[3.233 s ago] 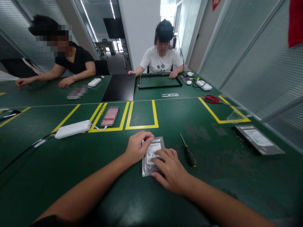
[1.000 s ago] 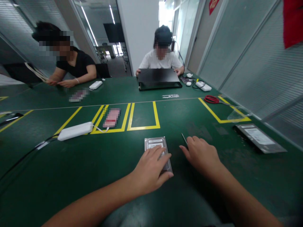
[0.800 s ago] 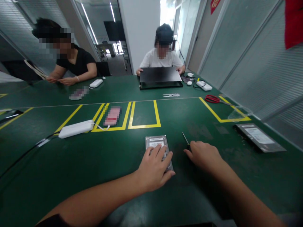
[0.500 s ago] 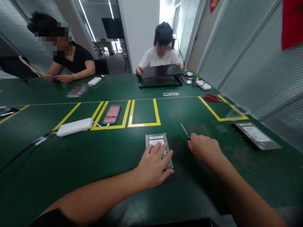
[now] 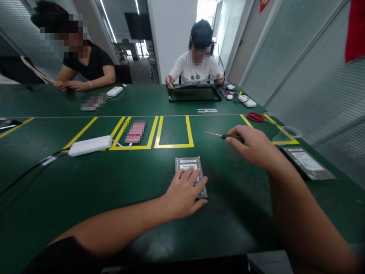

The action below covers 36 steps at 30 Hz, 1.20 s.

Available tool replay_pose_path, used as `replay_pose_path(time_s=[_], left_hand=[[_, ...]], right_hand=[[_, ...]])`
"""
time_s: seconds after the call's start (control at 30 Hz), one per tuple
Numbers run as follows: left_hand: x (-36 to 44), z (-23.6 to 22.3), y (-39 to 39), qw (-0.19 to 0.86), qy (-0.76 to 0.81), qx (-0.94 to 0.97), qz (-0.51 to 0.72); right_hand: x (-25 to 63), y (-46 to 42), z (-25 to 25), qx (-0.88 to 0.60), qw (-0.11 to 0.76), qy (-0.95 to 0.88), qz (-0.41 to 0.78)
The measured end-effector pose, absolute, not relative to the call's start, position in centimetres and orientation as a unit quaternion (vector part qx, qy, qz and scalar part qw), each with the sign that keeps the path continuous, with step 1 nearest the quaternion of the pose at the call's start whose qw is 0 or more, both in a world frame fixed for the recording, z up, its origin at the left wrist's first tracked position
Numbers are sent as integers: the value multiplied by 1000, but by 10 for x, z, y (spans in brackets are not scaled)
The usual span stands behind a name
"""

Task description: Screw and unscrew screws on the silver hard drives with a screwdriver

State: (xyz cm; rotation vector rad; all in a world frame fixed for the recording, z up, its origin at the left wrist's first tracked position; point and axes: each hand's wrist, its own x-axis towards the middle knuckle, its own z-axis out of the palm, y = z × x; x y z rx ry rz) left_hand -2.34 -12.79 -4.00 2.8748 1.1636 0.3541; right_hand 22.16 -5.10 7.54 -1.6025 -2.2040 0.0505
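Observation:
A silver hard drive (image 5: pixel 188 161) with a white label lies flat on the green table in front of me. My left hand (image 5: pixel 186 192) rests on top of it, fingers spread across the label and thumb by the near right corner; the hand covers much of the drive. Up and to the right, my right hand (image 5: pixel 248 142) is closed around the dark handle of a screwdriver (image 5: pixel 224 136). Its thin metal shaft points left, apart from the drive and above the table.
At right lie a second hard drive (image 5: pixel 303 160) on a dark bag and red-handled scissors (image 5: pixel 256 117). Yellow tape (image 5: pixel 173 145) marks the table. A white power strip (image 5: pixel 90 145) and a phone (image 5: pixel 136 132) are at left. Two people sit across; one holds a dark panel over a black frame (image 5: pixel 196 100).
My right hand has risen and moved away from me with the screwdriver, whose shaft has swung to point left. The left hand stays on the drive. The person opposite has tilted the panel flatter.

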Motion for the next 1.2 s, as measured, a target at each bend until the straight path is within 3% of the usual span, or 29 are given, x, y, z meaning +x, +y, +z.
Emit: replay_pose_path(time_s=[0.2,0.3,0.4,0.9,1.2], left_hand=[[-24,-42,-128,16,376,920,110],[-24,-41,-128,17,376,920,109],[-24,-41,-128,14,374,921,110],[-25,-42,-128,32,372,921,107],[-27,-44,-127,41,369,922,112]], right_hand=[[213,-50,101,-554,367,-742,89],[204,-46,95,-511,465,-703,168],[197,-40,83,-473,511,-685,213],[176,-31,35,-523,420,-713,202],[174,-25,26,-528,409,-716,201]])
